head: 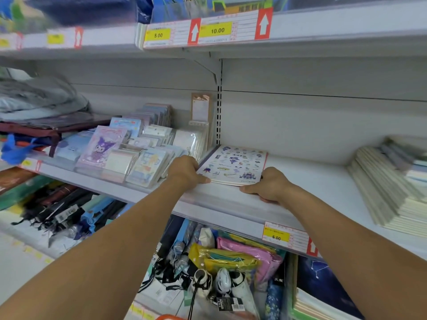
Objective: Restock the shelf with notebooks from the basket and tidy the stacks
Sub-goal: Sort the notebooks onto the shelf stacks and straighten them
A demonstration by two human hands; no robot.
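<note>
**Notebooks lying mid-shelf between two hands**

A small stack of notebooks (233, 166) is lying on the middle shelf (307, 181) near its front edge. The left hand (187, 173) is sitting at its 9 o'clock, the right hand (269, 185) at its 4 o'clock, both touching it. Packaged notepads (129, 155) are standing farther toward 9 o'clock; a taller notebook pile (390, 188) is lying well apart at 3 o'clock.

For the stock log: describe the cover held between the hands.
Notebook: white cover, small blue-purple cartoon drawings; head view.
</note>
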